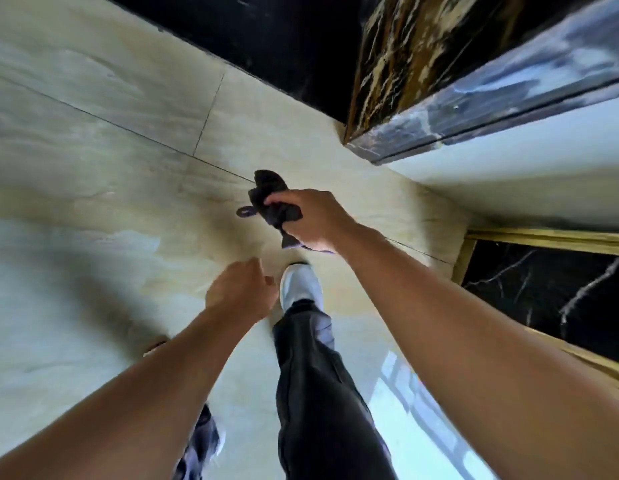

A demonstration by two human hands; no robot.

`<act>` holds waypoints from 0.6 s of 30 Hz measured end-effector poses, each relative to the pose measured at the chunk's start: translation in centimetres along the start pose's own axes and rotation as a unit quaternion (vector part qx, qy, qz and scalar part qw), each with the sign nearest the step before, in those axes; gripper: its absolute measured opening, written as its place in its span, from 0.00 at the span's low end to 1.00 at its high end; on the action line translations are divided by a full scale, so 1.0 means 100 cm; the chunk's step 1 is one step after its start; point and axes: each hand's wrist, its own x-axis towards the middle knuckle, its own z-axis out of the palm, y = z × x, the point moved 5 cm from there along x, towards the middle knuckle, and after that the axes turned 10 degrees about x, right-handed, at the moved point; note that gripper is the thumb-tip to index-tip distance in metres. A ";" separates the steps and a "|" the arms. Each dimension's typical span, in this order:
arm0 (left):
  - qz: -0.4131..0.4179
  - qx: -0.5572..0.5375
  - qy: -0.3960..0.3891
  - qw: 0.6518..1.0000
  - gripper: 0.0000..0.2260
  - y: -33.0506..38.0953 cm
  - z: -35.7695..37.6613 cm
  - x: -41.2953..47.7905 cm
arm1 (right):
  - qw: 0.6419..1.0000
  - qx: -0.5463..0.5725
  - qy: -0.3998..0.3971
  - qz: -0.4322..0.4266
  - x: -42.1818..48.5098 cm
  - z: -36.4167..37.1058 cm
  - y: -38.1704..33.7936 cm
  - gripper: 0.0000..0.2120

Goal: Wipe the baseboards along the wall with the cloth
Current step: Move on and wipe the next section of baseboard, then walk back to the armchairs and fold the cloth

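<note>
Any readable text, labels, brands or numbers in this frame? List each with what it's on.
None readable.
On the dark crumpled cloth gripped by the right hand: a small loop, no lettering visible.
On the white shoe: no logo or print visible; it is blurred.
On the dark marble baseboard: veining only.

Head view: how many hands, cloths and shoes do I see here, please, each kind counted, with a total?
Hands: 2, left hand and right hand
Cloths: 1, dark cloth, gripped by the right hand
Shoes: 2, white shoe and blurred shoe, partly hidden
Total: 5
</note>
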 end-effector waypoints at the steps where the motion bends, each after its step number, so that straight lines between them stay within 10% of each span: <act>1: -0.011 0.016 -0.020 1.000 0.14 -0.003 -0.008 -0.035 | 1.000 0.004 -0.008 0.002 -0.030 -0.003 -0.022 0.25; 4: 0.013 0.053 -0.065 0.996 0.13 -0.002 -0.034 -0.132 | 0.999 -0.008 0.026 0.020 -0.115 -0.024 -0.060 0.26; 10: 0.143 0.080 0.092 0.982 0.08 0.060 -0.170 -0.333 | 0.979 0.062 0.177 0.085 -0.351 -0.075 -0.136 0.30; 18: 0.288 0.100 0.073 0.950 0.12 0.143 -0.142 -0.589 | 0.866 0.227 0.435 0.103 -0.671 -0.072 -0.182 0.33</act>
